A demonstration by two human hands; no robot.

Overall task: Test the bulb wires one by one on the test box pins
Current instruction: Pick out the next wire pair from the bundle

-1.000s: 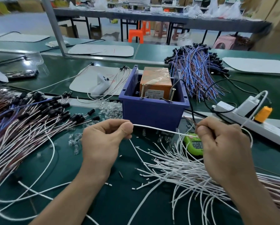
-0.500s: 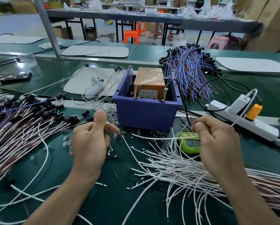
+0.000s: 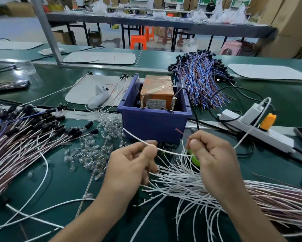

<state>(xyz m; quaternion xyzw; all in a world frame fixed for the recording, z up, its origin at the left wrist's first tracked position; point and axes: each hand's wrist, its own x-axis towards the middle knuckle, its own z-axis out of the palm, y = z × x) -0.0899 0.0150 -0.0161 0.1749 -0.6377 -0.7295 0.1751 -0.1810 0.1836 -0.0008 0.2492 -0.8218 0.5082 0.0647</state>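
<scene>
Since a moment ago my left hand point(image 3: 129, 165) has closed back onto the wire point(image 3: 171, 152), pinching it. My right hand point(image 3: 214, 159) pinches its other end, the box point(image 3: 152, 123) just beyond both.

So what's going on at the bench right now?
A person holds one white wire stretched between both hands. The left hand pinches it and the right hand grips its other part, with a reddish-brown lead poking up above the thumb. The hands are just in front of the blue bin holding the orange test box. The wire is not touching either of the two upright pins yet. A pile of white wires lies beneath the hands.
</scene>
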